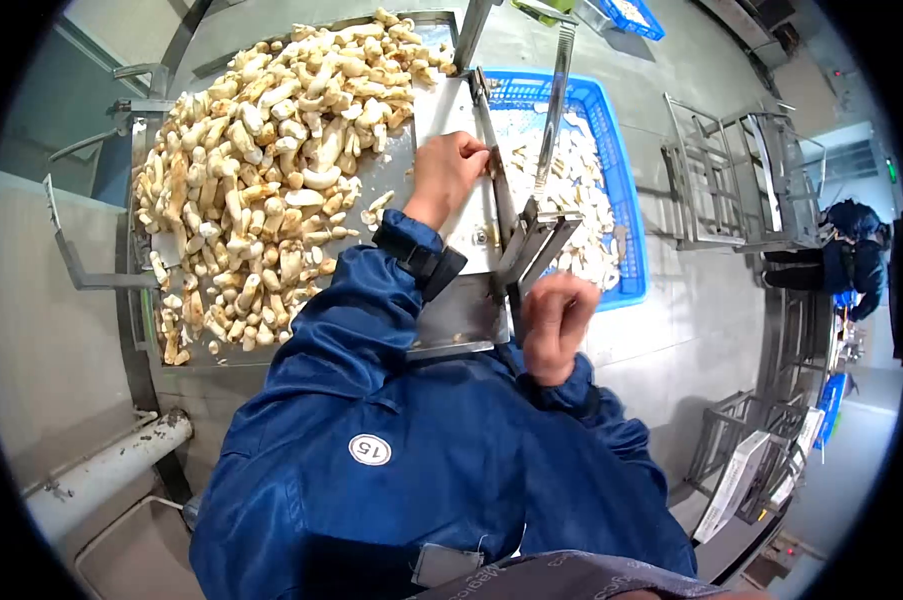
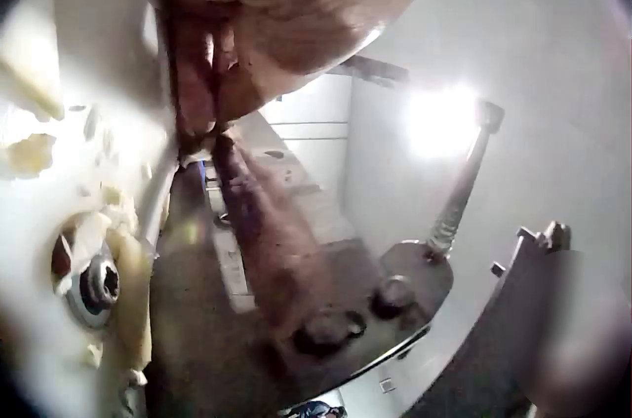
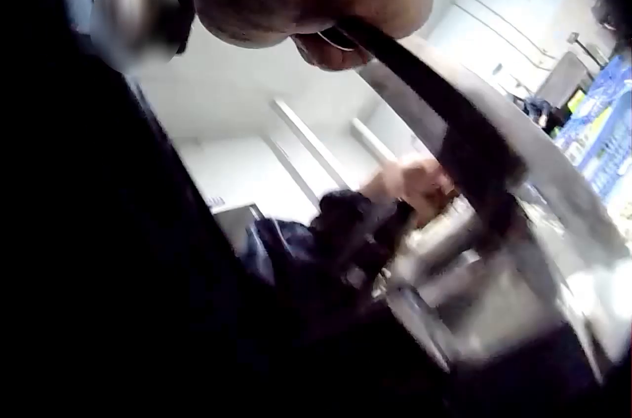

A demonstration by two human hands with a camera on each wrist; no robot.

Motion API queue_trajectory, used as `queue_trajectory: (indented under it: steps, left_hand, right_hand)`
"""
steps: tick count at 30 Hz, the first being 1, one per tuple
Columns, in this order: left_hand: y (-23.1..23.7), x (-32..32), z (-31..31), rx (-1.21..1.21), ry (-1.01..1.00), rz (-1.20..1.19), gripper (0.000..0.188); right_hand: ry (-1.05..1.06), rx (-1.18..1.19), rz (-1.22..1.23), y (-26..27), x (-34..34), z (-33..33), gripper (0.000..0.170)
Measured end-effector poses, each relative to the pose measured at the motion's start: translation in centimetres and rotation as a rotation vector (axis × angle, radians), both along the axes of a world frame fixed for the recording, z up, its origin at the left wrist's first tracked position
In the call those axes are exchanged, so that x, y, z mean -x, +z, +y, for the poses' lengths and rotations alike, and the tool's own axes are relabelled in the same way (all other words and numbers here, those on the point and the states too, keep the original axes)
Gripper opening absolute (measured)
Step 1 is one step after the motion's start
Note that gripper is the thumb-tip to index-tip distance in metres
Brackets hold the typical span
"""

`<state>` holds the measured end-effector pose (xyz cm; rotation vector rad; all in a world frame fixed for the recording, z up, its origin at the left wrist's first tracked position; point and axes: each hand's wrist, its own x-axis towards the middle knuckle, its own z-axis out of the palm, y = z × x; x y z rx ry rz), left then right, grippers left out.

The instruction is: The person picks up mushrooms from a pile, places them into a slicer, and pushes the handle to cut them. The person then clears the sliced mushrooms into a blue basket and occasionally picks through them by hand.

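Observation:
My left hand [image 1: 446,175] is over the white cutting board [image 1: 451,110], fingers drawn together right at the edge of a hinged lever blade [image 1: 495,160]. In the left wrist view a small pale piece of mushroom [image 2: 200,154] shows at the fingertips, mostly hidden. My right hand [image 1: 559,322] grips the dark handle [image 3: 420,77] of the cutter, close to my body. Left of the board lies a large heap of whole king oyster mushrooms [image 1: 271,150]. Past the blade, a blue basket [image 1: 626,220] holds many white mushroom slices [image 1: 583,230].
A steel tray [image 1: 381,180] bears the heap. Mushroom scraps [image 2: 123,240] lie around a bolt [image 2: 99,285] on the board. A spring bar [image 1: 556,100] rises over the cutter. Metal racks [image 1: 731,180] and another person [image 1: 853,250] are off to the right.

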<state>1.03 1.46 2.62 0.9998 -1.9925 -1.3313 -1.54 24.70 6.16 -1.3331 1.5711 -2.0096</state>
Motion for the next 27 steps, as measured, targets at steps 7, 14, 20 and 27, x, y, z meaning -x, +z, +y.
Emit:
queue_trajectory:
  steps: [7,14,20,27]
  left_hand:
    - [-2.9,1.1,-0.7,-0.063,-0.021,0.227,0.021]
    - [4.0,-1.6,0.6,0.176,-0.073,0.26,0.023]
    - [7.3,-14.3,-1.0,0.685,0.046,-0.366,0.021]
    - [6.2,-22.6,-0.3,0.723,0.239,-0.744,0.023]
  right_hand:
    - [0.009,0.023,0.117,-4.0,0.3,1.1,0.014]
    - [0.035,0.048,0.018,-4.0,-0.2,0.8,0.012]
    - [0.013,0.096,0.129,-4.6,0.0,0.3,0.01]
    - [0.127,0.115,0.077,-6.1,0.7,0.8,0.018]
